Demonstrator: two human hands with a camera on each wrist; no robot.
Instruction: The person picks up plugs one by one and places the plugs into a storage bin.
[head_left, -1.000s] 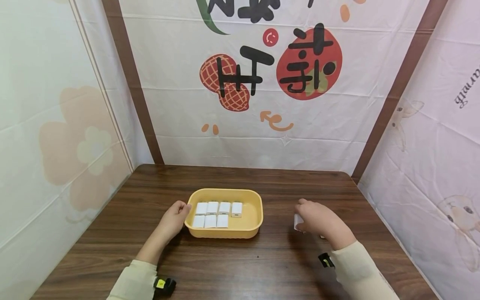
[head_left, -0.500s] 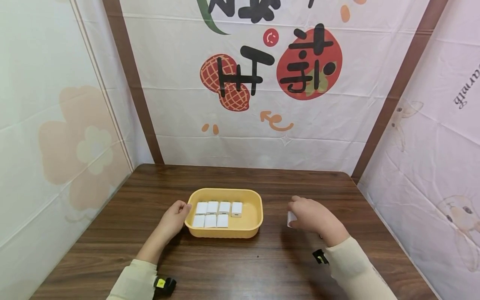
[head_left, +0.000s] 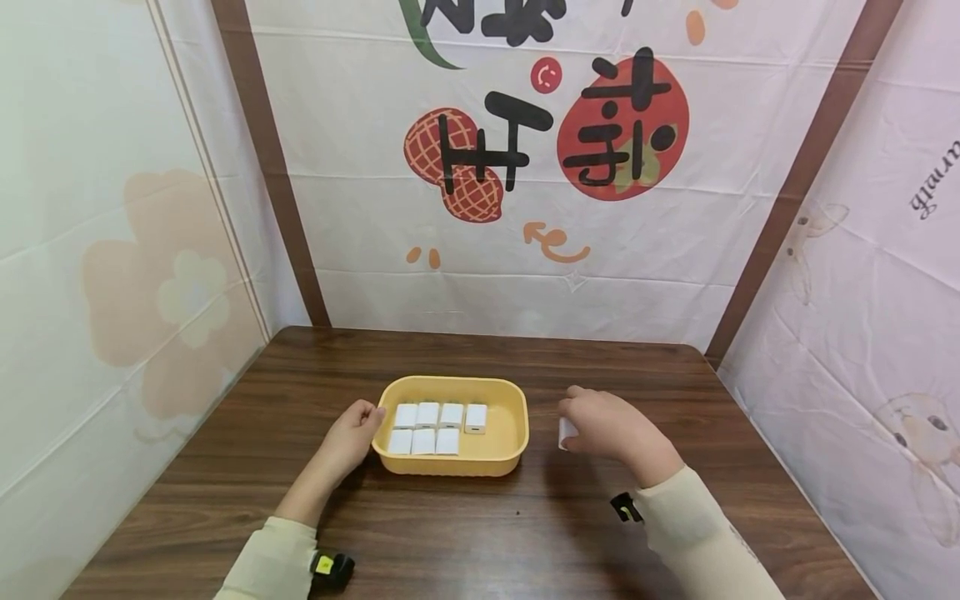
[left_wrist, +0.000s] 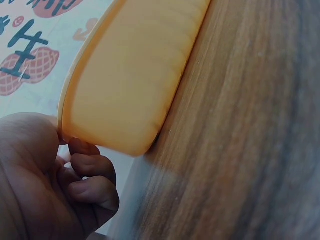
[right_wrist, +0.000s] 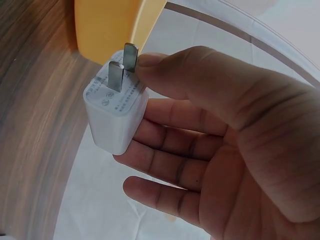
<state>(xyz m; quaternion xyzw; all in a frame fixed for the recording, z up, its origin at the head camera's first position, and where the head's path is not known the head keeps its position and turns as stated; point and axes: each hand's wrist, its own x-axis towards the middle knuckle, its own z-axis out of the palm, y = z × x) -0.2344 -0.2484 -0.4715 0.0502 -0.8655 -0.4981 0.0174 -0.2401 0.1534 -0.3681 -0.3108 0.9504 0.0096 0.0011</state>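
A yellow plastic tray (head_left: 450, 467) stands on the table, with several white charger plugs (head_left: 428, 414) lying in two rows inside it. At the tray's left end, my left hand (head_left: 351, 439) pinches the rim; the left wrist view shows thumb and curled fingers at the tray's edge (left_wrist: 115, 85). To the right of the tray, apart from it, my right hand (head_left: 611, 429) holds another white charger plug (right_wrist: 112, 117). Its two metal prongs face the right wrist camera, the thumb is by the prong face and the fingers are behind it.
The brown wooden table (head_left: 450, 533) has bare surface in front of the tray and to its right. Printed white cloth (head_left: 495, 300) hangs behind the table and along both sides. A black strap (head_left: 627, 507) is on each wrist.
My right hand has moved left toward the tray, carrying the charger plug. The left hand keeps its grip on the rim, and the plugs in the tray have not moved.
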